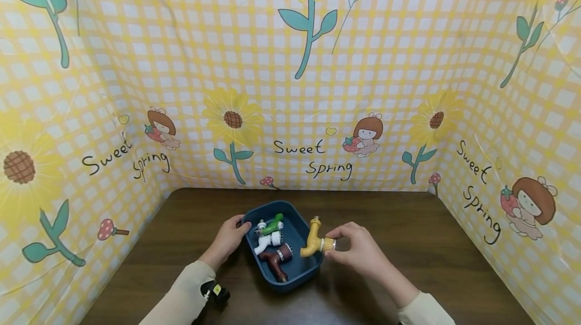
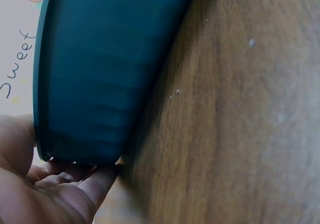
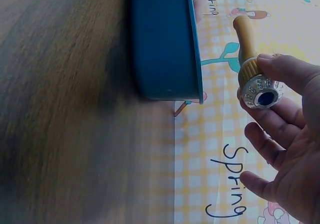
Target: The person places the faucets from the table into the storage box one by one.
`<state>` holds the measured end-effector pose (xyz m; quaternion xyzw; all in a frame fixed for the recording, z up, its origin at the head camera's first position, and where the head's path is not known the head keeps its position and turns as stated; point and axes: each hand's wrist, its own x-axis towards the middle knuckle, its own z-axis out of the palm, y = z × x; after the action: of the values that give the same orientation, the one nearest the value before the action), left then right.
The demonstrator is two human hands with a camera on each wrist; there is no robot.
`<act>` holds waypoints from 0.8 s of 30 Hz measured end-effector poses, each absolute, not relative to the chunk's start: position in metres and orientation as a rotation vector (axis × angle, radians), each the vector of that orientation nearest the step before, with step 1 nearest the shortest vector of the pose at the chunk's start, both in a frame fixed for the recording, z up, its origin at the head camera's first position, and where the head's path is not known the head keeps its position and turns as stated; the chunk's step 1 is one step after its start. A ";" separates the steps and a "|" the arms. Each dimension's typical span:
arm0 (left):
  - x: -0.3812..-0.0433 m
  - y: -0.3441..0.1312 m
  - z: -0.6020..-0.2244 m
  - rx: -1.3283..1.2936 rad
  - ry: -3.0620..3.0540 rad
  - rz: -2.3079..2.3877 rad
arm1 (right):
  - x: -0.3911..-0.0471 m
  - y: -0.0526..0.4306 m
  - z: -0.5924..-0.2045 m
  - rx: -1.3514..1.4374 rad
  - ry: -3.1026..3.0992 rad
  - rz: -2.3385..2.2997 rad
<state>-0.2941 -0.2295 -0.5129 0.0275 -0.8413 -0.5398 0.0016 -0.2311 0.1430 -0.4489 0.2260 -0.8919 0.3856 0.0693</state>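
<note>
A yellow tap is held over the right side of a dark blue plastic tub. My right hand pinches its ribbed knob between thumb and fingers; in the right wrist view the knob's silvery end has a dark blue centre. At the tub's left corner, my left hand grips the rim, thumb on top and fingers against the outer wall. Inside the tub lie a green tap, a white tap and a dark red-brown tap, side by side.
The tub stands on a dark brown wooden table. A yellow checked cloth with flowers and lettering hangs behind the table and along both sides. A black wrist device sits at the left sleeve.
</note>
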 end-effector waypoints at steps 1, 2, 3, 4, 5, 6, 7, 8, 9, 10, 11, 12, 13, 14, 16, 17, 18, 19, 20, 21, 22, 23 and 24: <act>-0.294 -0.229 -0.513 0.087 -2.643 -1.691 | -0.232 0.142 -0.449 0.686 -2.685 1.164; -0.294 -0.229 -0.512 0.093 -2.642 -1.694 | -0.233 0.142 -0.450 0.691 -2.685 1.164; -0.294 -0.229 -0.512 0.088 -2.647 -1.689 | -0.234 0.141 -0.450 0.697 -2.684 1.164; -0.294 -0.229 -0.512 0.088 -2.647 -1.687 | -0.235 0.140 -0.450 0.700 -2.684 1.166; -0.294 -0.230 -0.512 0.084 -2.650 -1.682 | -0.236 0.140 -0.450 0.702 -2.685 1.171; -0.294 -0.230 -0.512 0.085 -2.650 -1.683 | -0.237 0.139 -0.450 0.703 -2.687 1.178; -0.294 -0.230 -0.512 0.084 -2.651 -1.683 | -0.237 0.138 -0.450 0.705 -2.689 1.182; -0.294 -0.230 -0.513 0.087 -2.649 -1.687 | -0.238 0.138 -0.450 0.704 -2.692 1.184; -0.294 -0.230 -0.513 0.084 -2.649 -1.686 | -0.238 0.137 -0.450 0.705 -2.694 1.187; -0.294 -0.230 -0.513 0.089 -2.646 -1.690 | -0.239 0.137 -0.450 0.706 -2.700 1.190; -0.294 -0.230 -0.513 0.084 -2.647 -1.687 | -0.240 0.136 -0.450 0.708 -2.703 1.192; -0.294 -0.230 -0.513 0.086 -2.644 -1.689 | -0.240 0.135 -0.450 0.711 -2.705 1.195; -0.294 -0.230 -0.513 0.081 -2.643 -1.687 | -0.241 0.134 -0.450 0.712 -2.707 1.195; -0.294 -0.230 -0.513 0.084 -2.638 -1.690 | -0.241 0.133 -0.450 0.714 -2.708 1.198; -0.294 -0.230 -0.513 0.081 -2.637 -1.685 | -0.242 0.131 -0.449 0.721 -2.708 1.210; -0.293 -0.230 -0.513 0.075 -2.637 -1.682 | -0.242 0.130 -0.449 0.724 -2.707 1.216; -0.293 -0.230 -0.513 0.080 -2.635 -1.687 | -0.243 0.129 -0.449 0.727 -2.708 1.222; -0.293 -0.230 -0.513 0.081 -2.633 -1.690 | -0.243 0.128 -0.448 0.729 -2.709 1.234; -0.294 -0.230 -0.513 0.084 -2.632 -1.693 | -0.244 0.126 -0.448 0.733 -2.711 1.239; -0.294 -0.230 -0.514 0.081 -2.633 -1.691 | -0.244 0.125 -0.448 0.734 -2.714 1.246; -0.294 -0.230 -0.514 0.082 -2.632 -1.694 | -0.245 0.124 -0.448 0.735 -2.719 1.249; -0.294 -0.230 -0.515 0.080 -2.631 -1.697 | -0.246 0.123 -0.448 0.737 -2.723 1.246; -0.295 -0.230 -0.515 0.087 -2.627 -1.702 | -0.247 0.122 -0.447 0.738 -2.729 1.247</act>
<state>-0.2946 -0.2298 -0.5147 0.0279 -0.8389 -0.5436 0.0049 -0.2465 0.1221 -0.4475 0.2388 -0.8829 0.4034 0.0261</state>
